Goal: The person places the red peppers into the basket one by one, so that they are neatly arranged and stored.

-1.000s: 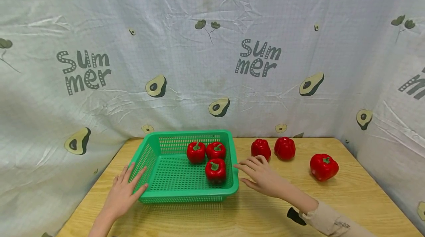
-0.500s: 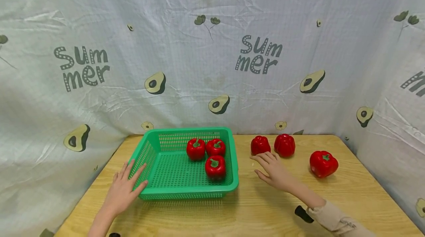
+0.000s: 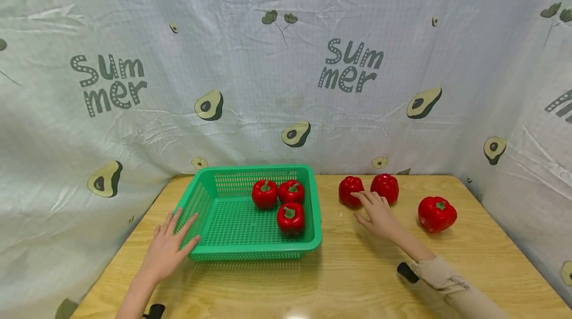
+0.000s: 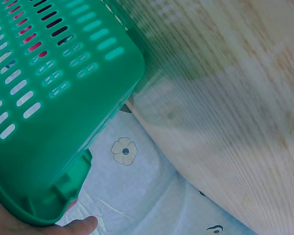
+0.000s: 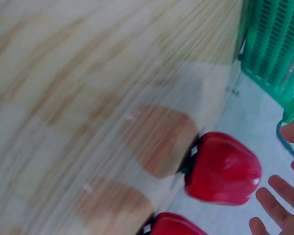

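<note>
My left hand (image 3: 164, 253) rests at the left front corner of a green plastic basket (image 3: 250, 248), its fingers spread along the rim. Inside the basket, toward its right side, sit three red bell peppers (image 3: 291, 219). To the right of the basket my right hand (image 3: 380, 215) hovers over the table, fingers extended and holding nothing. Its fingertips overlap a red bell pepper (image 3: 350, 192) in the head view; the right wrist view shows a gap between the fingers and that pepper (image 5: 223, 169). Just behind the hand is another red bell pepper (image 3: 386, 188).
A further red bell pepper (image 3: 437, 214) lies on the wooden table (image 3: 357, 279), farther right. A white cloth (image 3: 250, 60) printed with avocados and lettering hangs behind and along both sides of the table.
My right hand has moved away from the basket's right rim, rightward and back toward the loose peppers. The left hand stays at the basket. The head view has tilted slightly down.
</note>
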Demonstrator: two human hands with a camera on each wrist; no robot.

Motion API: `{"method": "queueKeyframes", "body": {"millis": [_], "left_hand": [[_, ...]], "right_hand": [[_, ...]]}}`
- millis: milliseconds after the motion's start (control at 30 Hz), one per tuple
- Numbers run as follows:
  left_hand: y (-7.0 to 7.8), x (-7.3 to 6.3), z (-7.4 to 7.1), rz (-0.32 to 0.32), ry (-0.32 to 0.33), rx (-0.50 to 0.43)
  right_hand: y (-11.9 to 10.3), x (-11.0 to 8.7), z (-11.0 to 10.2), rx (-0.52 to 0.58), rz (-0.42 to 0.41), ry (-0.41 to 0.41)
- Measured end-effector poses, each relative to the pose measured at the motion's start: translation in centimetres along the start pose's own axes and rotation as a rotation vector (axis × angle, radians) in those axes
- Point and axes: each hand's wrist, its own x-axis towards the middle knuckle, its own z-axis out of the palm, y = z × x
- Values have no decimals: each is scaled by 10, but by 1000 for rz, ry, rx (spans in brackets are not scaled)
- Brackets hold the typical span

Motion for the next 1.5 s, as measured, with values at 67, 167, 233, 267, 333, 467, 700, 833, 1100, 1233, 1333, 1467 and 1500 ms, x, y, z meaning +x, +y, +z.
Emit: {"method": "queueKeyframes", "body": {"millis": [67, 167, 233, 267, 333, 467, 700, 833, 1100, 1233, 1333, 1467, 1500], "left_hand": [[0, 1, 0, 2, 1, -2], [1, 2, 0, 4, 3, -3], [1, 3, -1, 5, 4, 0], [1, 4, -1, 6, 4, 1], [1, 5, -2, 8, 6, 4], [1, 6, -3, 8, 2, 1], [0, 6, -3, 12, 13, 4], [0, 5, -3, 8, 9, 2], [0, 4, -4, -2, 2, 3], [0, 4, -3, -2, -4, 7], [0, 3, -2, 2, -2, 7], [0, 1, -1, 3, 2, 2], [0, 0, 0, 2, 2, 1]], "right_hand": [[6, 0, 2, -2, 22, -1], [13, 2, 4, -4, 52, -2], [16, 3, 4, -3, 73, -6], [18, 4, 4, -1, 85, -6], [21, 6, 5, -4, 107, -11], [24, 10, 7, -8, 156, -43], [25, 17, 11, -23, 235, -96], [26, 23, 13, -36, 280, -141], [31, 31, 22, -50, 328, -198], [31, 33, 27, -77, 340, -213], [29, 33, 30, -87, 356, -222], [25, 33, 33, -111, 373, -215], [24, 33, 33, -123, 375, -209]]}}
